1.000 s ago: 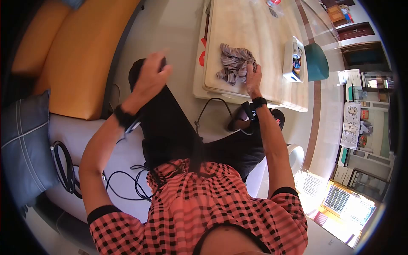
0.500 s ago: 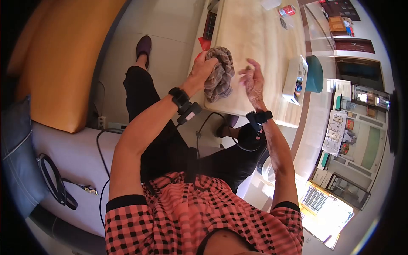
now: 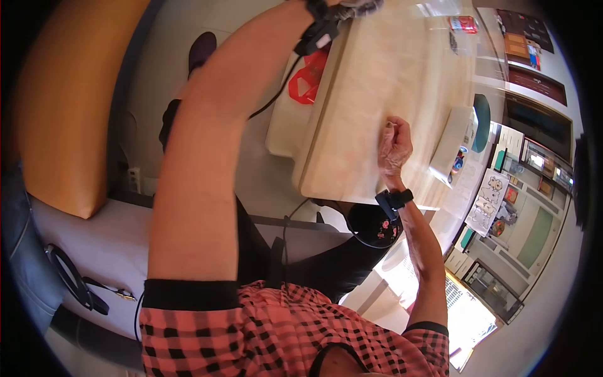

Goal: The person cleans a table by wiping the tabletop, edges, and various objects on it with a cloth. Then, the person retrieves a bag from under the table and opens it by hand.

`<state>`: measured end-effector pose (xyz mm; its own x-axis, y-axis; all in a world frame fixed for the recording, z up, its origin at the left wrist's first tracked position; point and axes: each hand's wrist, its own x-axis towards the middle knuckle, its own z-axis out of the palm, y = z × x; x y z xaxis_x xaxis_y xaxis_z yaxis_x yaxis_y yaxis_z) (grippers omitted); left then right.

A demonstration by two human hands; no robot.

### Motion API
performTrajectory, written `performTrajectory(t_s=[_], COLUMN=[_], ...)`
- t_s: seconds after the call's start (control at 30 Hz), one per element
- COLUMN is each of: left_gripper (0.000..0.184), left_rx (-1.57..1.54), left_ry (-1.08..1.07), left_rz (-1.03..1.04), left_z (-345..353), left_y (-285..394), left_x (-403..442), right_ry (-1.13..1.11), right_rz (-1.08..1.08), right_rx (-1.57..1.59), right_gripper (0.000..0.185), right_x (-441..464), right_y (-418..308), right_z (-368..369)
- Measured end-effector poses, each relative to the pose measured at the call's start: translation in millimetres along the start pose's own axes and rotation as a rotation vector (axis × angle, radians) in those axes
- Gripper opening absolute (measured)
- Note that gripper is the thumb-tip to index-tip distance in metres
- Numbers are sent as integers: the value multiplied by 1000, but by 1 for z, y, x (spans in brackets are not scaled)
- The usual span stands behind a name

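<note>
The crumpled grey cloth [image 3: 363, 8] sits right at the top of the view, over the left-hand edge of the pale worktop [image 3: 352, 119], at the end away from the person. Only a strip of it shows, running mostly sideways, across the worktop's length, and rising a little toward the right; the rest is cut off, so I can't tell the long axis of the whole bundle or which way it points.

The left arm stretches far forward to it, and the left hand [image 3: 343, 2] is almost entirely past the upper edge (a cable trails down from the black device [image 3: 317, 38] on that wrist). It is right beside the cloth, but whether it grips, I cannot tell.

The right hand [image 3: 396, 147] is over the near part of the worktop, fingers curled in to a narrow shape, with nothing visible in it. A dark strap [image 3: 395, 200] circles that wrist. The hand is well apart from the cloth; to its right, nearer the worktop's other edge, stands a white box [image 3: 447, 147] with small items in it.

Farther along, a red can [image 3: 463, 24] lies on the worktop's right side, and a red plastic bag [image 3: 304, 85] hangs at its left side, below the left wrist.
</note>
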<state>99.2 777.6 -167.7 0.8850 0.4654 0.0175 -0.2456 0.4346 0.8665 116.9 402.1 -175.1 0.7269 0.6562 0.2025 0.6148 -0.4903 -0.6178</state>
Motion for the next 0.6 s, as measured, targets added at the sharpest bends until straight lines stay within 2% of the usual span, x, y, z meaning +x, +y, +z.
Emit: performTrajectory(t_s=[0.1,0.13,0.23,0.33,0.4,0.53,0.6], left_gripper=[44,57,65,60,57,47,44], left_rx=[1025,800,542,781,766,887,892], left_ry=[535,464,126,359,405,559,411], left_rz=[397,245,155,89,105,120,90], left_z=[24,25,24,36,47,67,71], left_y=[-72,-64,-39,-52,-60,-90,-92], left_x=[30,26,-5,-37,-68,-137,-168], right_ry=[-18,-16,-4,13,47,-33,-57], right_rz=[-28,-36,-44,-74,-173,-44,3], right_rx=[-28,-53,-106,-154,-216,-279,-321], right_gripper=[25,24,23,20,18,15,17], right_x=[5,4,2,0,2,4,7], right_y=[-2,-5,0,-6,7,-8,-13], right_z=[0,0,1,3,5,-1,-2])
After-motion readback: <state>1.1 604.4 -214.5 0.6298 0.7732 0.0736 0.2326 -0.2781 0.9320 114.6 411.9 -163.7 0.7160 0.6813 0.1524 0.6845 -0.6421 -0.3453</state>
